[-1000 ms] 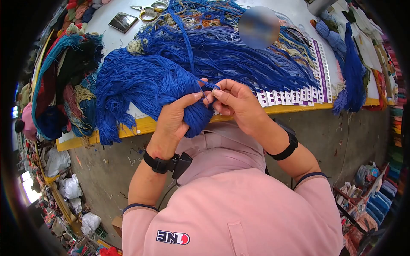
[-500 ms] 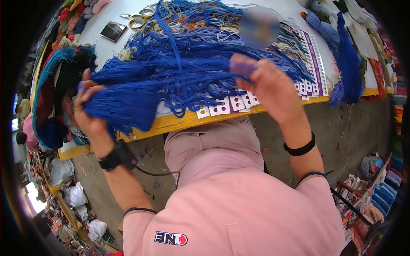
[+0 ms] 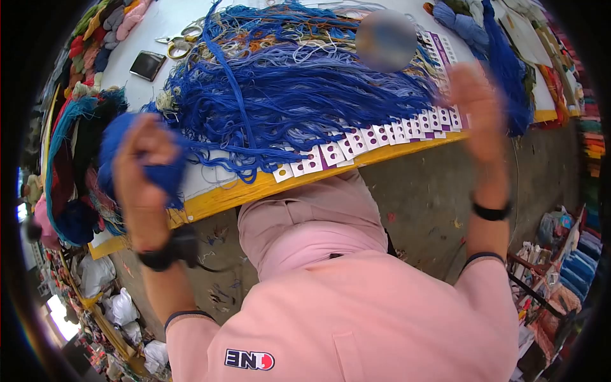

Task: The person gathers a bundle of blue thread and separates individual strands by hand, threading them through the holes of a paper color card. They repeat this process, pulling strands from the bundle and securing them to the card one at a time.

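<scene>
My left hand [image 3: 143,169], fingers curled, grips a bundle of blue thread [image 3: 113,149] at the table's left front edge. Strands hang on both sides of the hand. Blurred by motion, my right hand [image 3: 477,105] is raised near the right end of the laid-out threads, and its fingers cannot be made out. Between the hands, long blue threads [image 3: 286,105] lie across white cards with punched holes [image 3: 331,153]. Lighter blue, orange and cream strands lie farther back.
Scissors [image 3: 181,44] and a black, shiny square object [image 3: 147,65] lie at the back left. Coloured skeins [image 3: 73,159] hang at the left edge, with a dark blue skein [image 3: 509,70] at the right. The table has a yellow front edge [image 3: 318,177].
My left hand has lifted the blue bundle clear of the laid-out threads. My right hand has let go of the strands and moved right.
</scene>
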`<state>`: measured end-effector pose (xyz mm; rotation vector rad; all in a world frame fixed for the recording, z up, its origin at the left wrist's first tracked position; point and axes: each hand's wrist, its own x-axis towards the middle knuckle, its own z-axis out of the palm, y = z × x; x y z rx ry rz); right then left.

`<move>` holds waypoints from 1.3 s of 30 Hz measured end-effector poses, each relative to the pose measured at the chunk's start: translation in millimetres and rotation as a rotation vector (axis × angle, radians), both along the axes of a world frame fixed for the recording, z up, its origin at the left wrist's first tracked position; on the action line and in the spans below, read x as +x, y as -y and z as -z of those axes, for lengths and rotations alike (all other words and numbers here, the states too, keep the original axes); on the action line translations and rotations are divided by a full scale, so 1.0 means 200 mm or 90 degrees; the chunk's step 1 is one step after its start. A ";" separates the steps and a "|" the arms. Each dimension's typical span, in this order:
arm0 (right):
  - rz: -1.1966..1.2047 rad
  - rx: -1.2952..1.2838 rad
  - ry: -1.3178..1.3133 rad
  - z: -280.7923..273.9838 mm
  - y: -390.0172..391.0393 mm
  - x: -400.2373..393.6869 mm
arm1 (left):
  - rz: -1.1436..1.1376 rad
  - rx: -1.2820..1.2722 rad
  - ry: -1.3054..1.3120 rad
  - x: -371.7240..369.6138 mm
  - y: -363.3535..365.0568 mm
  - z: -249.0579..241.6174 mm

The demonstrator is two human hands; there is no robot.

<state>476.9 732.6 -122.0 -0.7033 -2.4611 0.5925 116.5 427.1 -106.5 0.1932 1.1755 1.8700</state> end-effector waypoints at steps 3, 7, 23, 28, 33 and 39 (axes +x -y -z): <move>-0.313 -0.320 0.107 0.23 0.35 -0.30 | 0.216 -0.162 0.154 0.39 -0.21 0.20; -0.314 -0.347 0.093 0.37 0.38 -0.39 | 0.275 -0.328 0.170 0.60 -0.35 0.28; -0.395 -0.386 0.142 0.38 0.29 -0.43 | 0.279 -0.380 -0.026 0.73 -0.40 0.40; -0.387 -0.170 0.230 0.37 0.33 -0.48 | 0.291 -0.310 -0.024 0.72 -0.40 0.41; -0.411 -0.245 0.131 0.40 0.32 -0.48 | 0.255 -0.308 -0.120 0.73 -0.41 0.47; -0.373 -0.296 0.173 0.38 0.33 -0.46 | 0.269 -0.341 -0.245 0.66 -0.36 0.47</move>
